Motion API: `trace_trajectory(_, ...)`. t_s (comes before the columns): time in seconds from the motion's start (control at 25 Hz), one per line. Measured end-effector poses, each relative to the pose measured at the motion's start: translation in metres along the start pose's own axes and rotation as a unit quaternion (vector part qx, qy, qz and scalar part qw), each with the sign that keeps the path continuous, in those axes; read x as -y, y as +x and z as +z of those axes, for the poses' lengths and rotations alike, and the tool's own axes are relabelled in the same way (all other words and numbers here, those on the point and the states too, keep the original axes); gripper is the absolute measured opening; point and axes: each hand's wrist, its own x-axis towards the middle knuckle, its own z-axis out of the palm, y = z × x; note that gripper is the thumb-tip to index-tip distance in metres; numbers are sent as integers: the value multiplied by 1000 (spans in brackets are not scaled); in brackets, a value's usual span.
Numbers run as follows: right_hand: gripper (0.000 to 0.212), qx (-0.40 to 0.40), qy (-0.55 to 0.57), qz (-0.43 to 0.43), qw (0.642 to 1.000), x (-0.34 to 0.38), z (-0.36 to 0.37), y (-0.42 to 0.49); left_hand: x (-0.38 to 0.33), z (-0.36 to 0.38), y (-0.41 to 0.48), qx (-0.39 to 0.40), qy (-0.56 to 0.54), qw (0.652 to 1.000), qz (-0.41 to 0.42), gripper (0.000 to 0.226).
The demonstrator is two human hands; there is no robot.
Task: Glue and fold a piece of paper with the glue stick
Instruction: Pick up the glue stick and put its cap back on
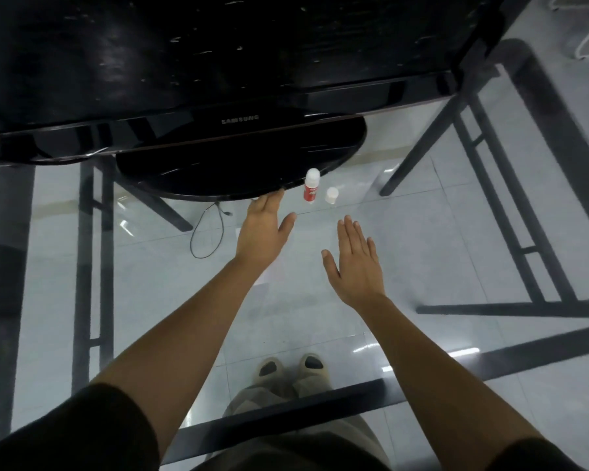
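A glue stick [311,185] with a red label and white top stands upright on the glass table [422,253], just in front of the monitor's base. Its white cap [331,195] stands apart, just to its right. My left hand [262,232] is flat with fingers apart, its fingertips near the base's rim, left of the glue stick. My right hand [354,263] is flat and spread too, nearer to me and below the cap. Neither hand holds anything. A faint pale sheet edge [267,271] shows by my left wrist; I cannot tell the paper's outline.
A black Samsung monitor [218,79] with a round base [218,171] fills the far side of the table. Through the glass I see the dark table frame [490,185], a loose cable [201,232] on the tiled floor, and my feet [291,367].
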Motion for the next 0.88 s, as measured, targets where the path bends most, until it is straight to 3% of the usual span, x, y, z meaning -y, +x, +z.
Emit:
trace_trajectory(0.16, 65, 18, -16, 45, 999, -17, 5, -10, -16, 14, 29, 13, -53, 999, -5, 57)
trace_trajectory(0.48, 66, 30, -20, 39, 999, -20, 3, -10, -25, 21, 41, -15, -109, 993, -48, 32)
trace_trajectory(0.72, 58, -82, 115, 10, 990, 21, -49, 10, -32, -36, 12, -30, -205, 977, -42, 23)
trace_trajectory(0.88, 52, -136, 216, -44, 966, 75, -104, 30, -43, -93, -4, -65, -273, 959, -36, 38)
